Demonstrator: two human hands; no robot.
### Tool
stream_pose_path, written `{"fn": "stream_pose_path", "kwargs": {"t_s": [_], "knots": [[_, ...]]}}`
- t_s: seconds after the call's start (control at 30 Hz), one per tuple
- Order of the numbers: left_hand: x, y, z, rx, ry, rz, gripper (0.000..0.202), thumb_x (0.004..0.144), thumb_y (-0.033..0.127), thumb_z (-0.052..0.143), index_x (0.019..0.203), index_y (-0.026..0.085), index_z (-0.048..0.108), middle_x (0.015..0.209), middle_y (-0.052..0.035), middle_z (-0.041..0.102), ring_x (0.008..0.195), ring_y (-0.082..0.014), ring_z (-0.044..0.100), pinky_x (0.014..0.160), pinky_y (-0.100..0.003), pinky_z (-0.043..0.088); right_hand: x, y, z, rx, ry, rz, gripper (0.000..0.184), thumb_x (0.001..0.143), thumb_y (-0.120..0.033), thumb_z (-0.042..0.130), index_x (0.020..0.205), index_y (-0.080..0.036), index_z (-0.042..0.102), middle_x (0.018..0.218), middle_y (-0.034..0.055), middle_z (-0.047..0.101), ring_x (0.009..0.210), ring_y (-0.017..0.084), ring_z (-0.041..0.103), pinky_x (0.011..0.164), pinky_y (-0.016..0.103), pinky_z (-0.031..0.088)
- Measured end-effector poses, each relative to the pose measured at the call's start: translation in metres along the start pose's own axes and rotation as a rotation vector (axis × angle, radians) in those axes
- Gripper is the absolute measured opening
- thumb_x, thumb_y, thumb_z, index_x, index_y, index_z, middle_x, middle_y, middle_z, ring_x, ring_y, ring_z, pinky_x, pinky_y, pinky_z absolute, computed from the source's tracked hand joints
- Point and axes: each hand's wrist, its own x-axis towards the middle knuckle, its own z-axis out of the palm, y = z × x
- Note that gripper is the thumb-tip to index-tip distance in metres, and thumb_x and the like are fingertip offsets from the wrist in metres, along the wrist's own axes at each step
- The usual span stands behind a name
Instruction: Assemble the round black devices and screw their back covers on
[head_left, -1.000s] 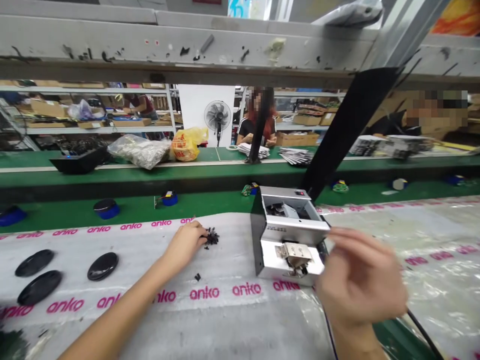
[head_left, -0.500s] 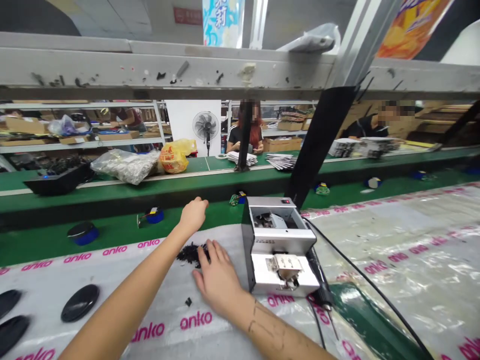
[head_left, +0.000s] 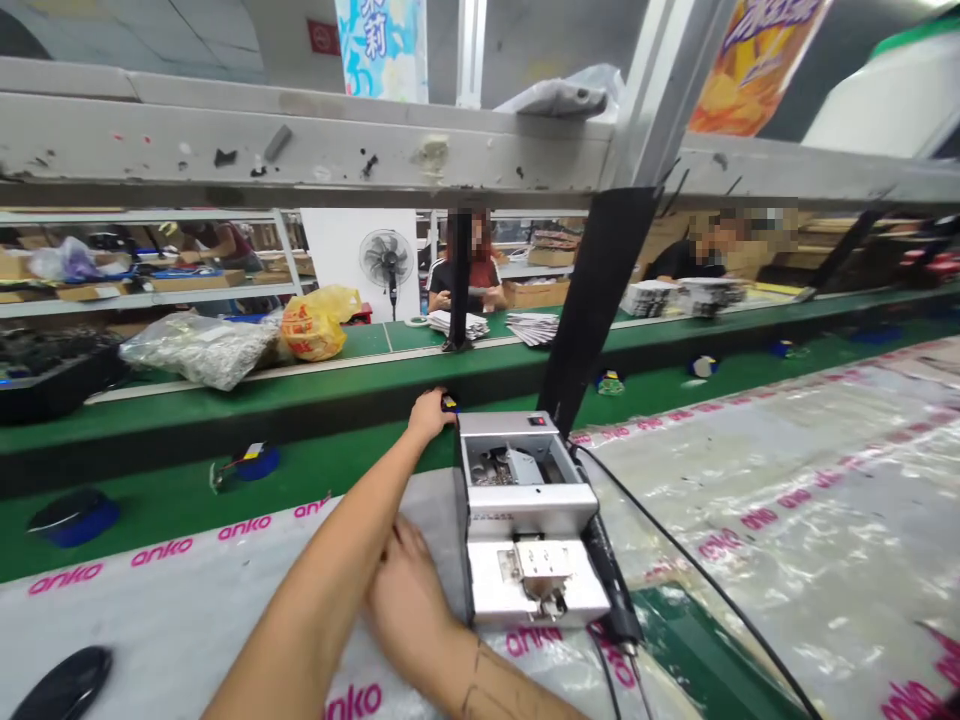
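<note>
My left hand (head_left: 430, 416) reaches out over the green conveyor, left of the machine's back corner. Its fingers are closed around the edge of a small blue round part (head_left: 449, 404) with a yellow label; most of the part is hidden. My right hand (head_left: 409, 570) rests low on the plastic-covered bench (head_left: 247, 570), left of the silver machine (head_left: 536, 500). My left forearm crosses in front of it and hides most of its fingers, so their grip does not show. The machine has an open top bay and a small metal block on its front.
More blue round parts (head_left: 259, 462) lie along the green belt (head_left: 165, 510). A black oval piece (head_left: 64, 685) is at the lower left. A dark power screwdriver (head_left: 616, 590) and a cable (head_left: 697, 560) flank the machine's right side. A black-wrapped post (head_left: 581, 300) rises behind it.
My left hand has moved forward and right to the blue round part and closed on it. My right hand's fingers and the black bits are now behind my left forearm. The view has shifted right.
</note>
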Motion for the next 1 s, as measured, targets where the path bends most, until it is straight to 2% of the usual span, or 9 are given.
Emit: {"fn": "stream_pose_path", "kwargs": {"t_s": [0.13, 0.27, 0.37, 0.47, 0.57, 0.7, 0.8, 0.9, 1.0], "knots": [[-0.055, -0.023, -0.052, -0.008, 0.047, -0.008, 0.042, 0.088, 0.033, 0.067, 0.125, 0.016, 0.057, 0.123, -0.0098, 0.063, 0.107, -0.0241, 0.063, 0.093, -0.044, 0.052, -0.003, 0.0, -0.009, 0.13, 0.041, 0.057, 0.034, 0.087, -0.015, 0.055, 0.121, -0.017, 0.061, 0.123, 0.0153, 0.062, 0.119, 0.034, 0.053, 0.101, 0.052, 0.047], [-0.158, -0.048, -0.106, 0.006, 0.136, -0.091, 0.063, 0.071, 0.024, 0.081, 0.128, 0.016, 0.056, 0.124, -0.0105, 0.066, 0.112, -0.028, 0.062, 0.1, -0.04, 0.047, 0.002, 0.0, -0.027, 0.311, 0.169, 0.09, 0.034, 0.08, -0.003, 0.046, 0.111, -0.012, 0.056, 0.121, 0.0191, 0.057, 0.115, 0.03, 0.054, 0.098, 0.05, 0.048], [-0.234, -0.051, -0.109, -0.013, 0.132, -0.165, 0.059, 0.067, 0.017, 0.08, 0.122, 0.019, 0.059, 0.121, -0.009, 0.068, 0.109, -0.0281, 0.064, 0.097, -0.042, 0.049, 0.003, -0.005, -0.042, 0.432, 0.273, 0.046, 0.028, 0.084, -0.004, 0.042, 0.109, -0.015, 0.05, 0.122, 0.0182, 0.051, 0.117, 0.028, 0.053, 0.098, 0.048, 0.048], [-0.281, -0.036, -0.081, -0.208, -0.032, -0.141, 0.067, 0.059, 0.02, 0.086, 0.121, 0.023, 0.06, 0.113, -0.0035, 0.071, 0.099, -0.024, 0.067, 0.087, -0.034, 0.053, -0.003, -0.012, -0.055, 0.504, 0.328, -0.113, 0.032, 0.088, -0.009, 0.045, 0.118, -0.019, 0.046, 0.127, 0.0144, 0.047, 0.12, 0.025, 0.05, 0.099, 0.044, 0.048], [-0.294, -0.021, -0.057, -0.385, -0.174, -0.077, 0.043, 0.068, 0.022, 0.08, 0.109, 0.019, 0.066, 0.104, -0.0036, 0.071, 0.091, -0.0222, 0.067, 0.081, -0.032, 0.053, -0.013, -0.013, -0.067, 0.535, 0.386, -0.296, 0.039, 0.084, -0.005, 0.048, 0.12, -0.018, 0.046, 0.127, 0.0143, 0.047, 0.12, 0.026, 0.05, 0.097, 0.042, 0.049], [-0.279, -0.034, -0.071, -0.488, -0.279, -0.003, 0.067, 0.06, 0.021, 0.084, 0.123, 0.021, 0.061, 0.124, -0.0068, 0.066, 0.109, -0.0257, 0.063, 0.091, -0.036, 0.051, -0.02, -0.008, -0.085, 0.553, 0.357, -0.308, 0.036, 0.084, -0.001, 0.046, 0.117, -0.014, 0.051, 0.122, 0.0153, 0.05, 0.113, 0.024, 0.053, 0.094, 0.04, 0.049], [-0.261, -0.064, -0.088, -0.447, -0.141, -0.047, 0.033, 0.079, 0.024, 0.07, 0.112, 0.019, 0.067, 0.111, -0.0077, 0.07, 0.1, -0.0237, 0.065, 0.089, -0.039, 0.052, -0.016, -0.011, -0.094, 0.526, 0.098, -0.317, 0.025, 0.089, -0.009, 0.047, 0.112, -0.016, 0.054, 0.111, 0.0122, 0.059, 0.102, 0.023, 0.058, 0.088, 0.04, 0.052], [-0.252, -0.081, -0.079, -0.343, 0.035, -0.088, 0.02, 0.087, 0.019, 0.059, 0.103, 0.016, 0.07, 0.105, -0.0114, 0.068, 0.102, -0.0269, 0.062, 0.096, -0.048, 0.045, -0.011, -0.024, -0.095, 0.398, -0.162, -0.392, 0.027, 0.089, -0.022, 0.056, 0.115, -0.016, 0.057, 0.107, 0.0118, 0.065, 0.101, 0.028, 0.059, 0.091, 0.048, 0.052], [-0.254, -0.081, -0.056, -0.26, 0.063, -0.109, 0.018, 0.084, 0.016, 0.064, 0.099, 0.017, 0.074, 0.104, -0.0127, 0.069, 0.103, -0.0297, 0.062, 0.096, -0.048, 0.045, -0.016, -0.027, -0.083, 0.237, -0.133, -0.405, 0.03, 0.087, -0.025, 0.06, 0.116, -0.017, 0.061, 0.099, 0.0116, 0.07, 0.093, 0.03, 0.064, 0.085, 0.05, 0.055]]}}
